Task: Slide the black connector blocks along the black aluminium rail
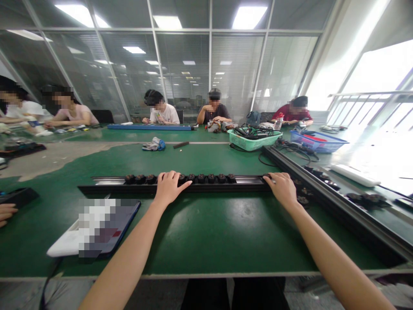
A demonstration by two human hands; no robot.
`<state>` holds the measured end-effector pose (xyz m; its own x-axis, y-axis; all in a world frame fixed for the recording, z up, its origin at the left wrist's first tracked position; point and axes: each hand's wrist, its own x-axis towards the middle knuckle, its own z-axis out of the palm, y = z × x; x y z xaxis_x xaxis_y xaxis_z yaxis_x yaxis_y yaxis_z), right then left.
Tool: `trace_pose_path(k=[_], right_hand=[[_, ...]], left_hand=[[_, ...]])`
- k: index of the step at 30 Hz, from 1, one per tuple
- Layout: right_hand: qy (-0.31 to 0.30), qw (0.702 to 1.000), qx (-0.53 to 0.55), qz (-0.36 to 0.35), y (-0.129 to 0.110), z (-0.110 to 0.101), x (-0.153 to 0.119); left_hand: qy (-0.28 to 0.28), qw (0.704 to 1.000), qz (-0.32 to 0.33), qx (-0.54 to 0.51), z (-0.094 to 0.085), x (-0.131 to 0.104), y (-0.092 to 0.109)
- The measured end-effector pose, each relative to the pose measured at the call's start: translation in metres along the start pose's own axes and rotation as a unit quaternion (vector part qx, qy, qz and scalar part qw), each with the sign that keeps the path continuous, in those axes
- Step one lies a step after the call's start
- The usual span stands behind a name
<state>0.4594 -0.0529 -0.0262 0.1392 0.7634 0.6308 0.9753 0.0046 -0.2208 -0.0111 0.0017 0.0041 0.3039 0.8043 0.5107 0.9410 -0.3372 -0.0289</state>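
Note:
A long black rail [213, 188] with a silver inner channel lies across the green table in front of me. Several round black parts [211, 178] stand in a row in its channel. My left hand [169, 187] rests over this row, fingers reaching to the far side and thumb stretched to the right; it covers some of the parts. Near the rail's right end, my right hand [282, 187] has its thumb and fingers close together at a small dark piece, mostly hidden by the fingertips.
A second long black rail [335, 202] runs diagonally on the right, with loose black parts beside it. A phone [121, 228] and white device [64, 241] lie front left. Beyond are a green basket [253, 140] of cables, a blue basket [318, 142] and several seated people.

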Motion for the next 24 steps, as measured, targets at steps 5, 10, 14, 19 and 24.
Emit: trace_pose_path(k=[5, 10, 14, 19, 24], right_hand=[[0.002, 1.000, 0.000, 0.003, 0.0038, -0.0003, 0.0002], [0.005, 1.000, 0.001, 0.004, 0.0059, -0.0006, -0.0001], [0.006, 1.000, 0.002, 0.005, 0.0060, -0.0003, -0.0002], [0.002, 1.000, -0.005, 0.003, 0.0069, 0.0003, 0.0003], [-0.001, 1.000, -0.005, 0.001, 0.0080, 0.0009, 0.0006]], left_hand=[[-0.001, 1.000, 0.000, -0.003, -0.0008, 0.0000, 0.0010], [0.002, 1.000, -0.001, -0.011, -0.0003, 0.0000, 0.0013], [-0.001, 1.000, -0.001, -0.009, 0.0008, 0.0002, 0.0005], [0.005, 1.000, 0.001, -0.007, 0.0008, 0.0001, 0.0009], [0.004, 1.000, 0.000, -0.009, -0.0001, -0.0004, 0.0012]])
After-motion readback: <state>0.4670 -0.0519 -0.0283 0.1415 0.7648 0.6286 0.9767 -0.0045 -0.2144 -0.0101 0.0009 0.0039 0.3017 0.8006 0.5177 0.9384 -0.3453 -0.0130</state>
